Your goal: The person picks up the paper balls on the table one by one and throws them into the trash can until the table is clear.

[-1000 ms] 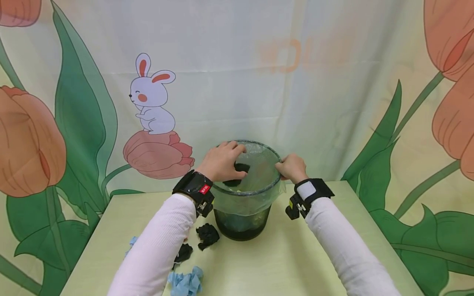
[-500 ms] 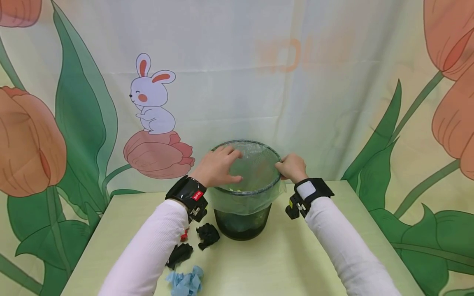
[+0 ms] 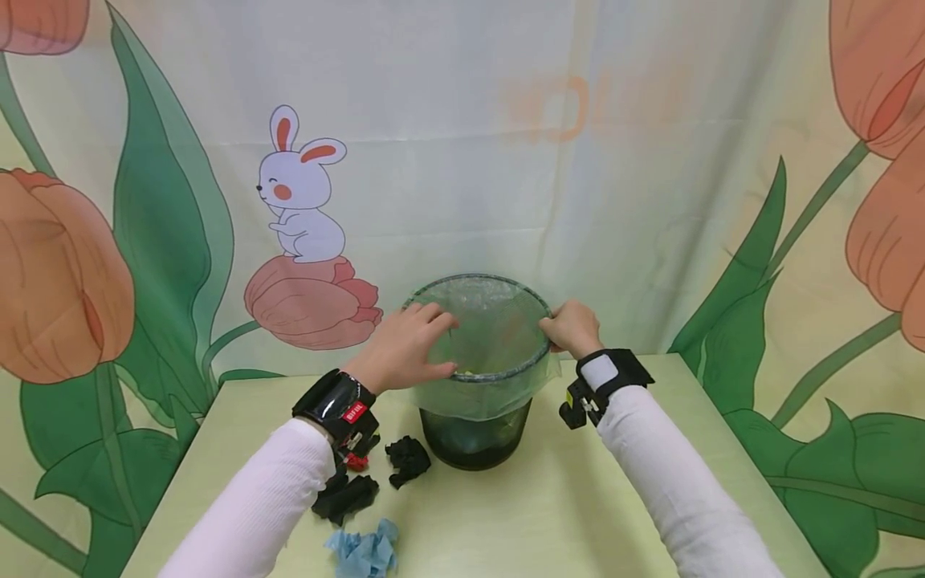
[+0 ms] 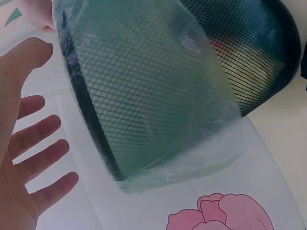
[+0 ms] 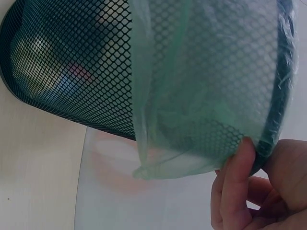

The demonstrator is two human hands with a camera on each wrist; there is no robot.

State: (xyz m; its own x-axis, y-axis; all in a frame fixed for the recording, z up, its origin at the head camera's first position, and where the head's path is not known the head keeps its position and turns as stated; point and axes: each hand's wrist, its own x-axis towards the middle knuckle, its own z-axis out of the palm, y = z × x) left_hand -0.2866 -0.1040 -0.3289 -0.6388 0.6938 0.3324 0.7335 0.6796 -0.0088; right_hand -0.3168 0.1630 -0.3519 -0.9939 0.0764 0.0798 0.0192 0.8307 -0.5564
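A dark mesh wastebasket (image 3: pixel 473 445) stands upright on the table, lined with a thin green plastic bag (image 3: pixel 477 400) folded over its rim. My right hand (image 3: pixel 574 327) grips the rim at the right; in the right wrist view, its fingers (image 5: pixel 235 184) and thumb pinch rim and bag together. My left hand (image 3: pixel 406 345) is over the left side of the rim, fingers spread and holding nothing. The left wrist view shows that hand (image 4: pixel 36 148) apart from the bag (image 4: pixel 158 120). Blurred coloured contents show through the mesh (image 5: pixel 72 67).
Left of the basket on the pale table (image 3: pixel 578 514) lie crumpled black pieces (image 3: pixel 408 460), a light blue crumpled piece (image 3: pixel 366 550) and a small red one (image 3: pixel 356 463), partly covered by the left wrist strap. A printed curtain (image 3: pixel 448 160) hangs behind the table.
My left hand has moved left and down from over the basket opening. A black piece seen beneath it one second ago has dropped from view. The right hand stays on the rim.
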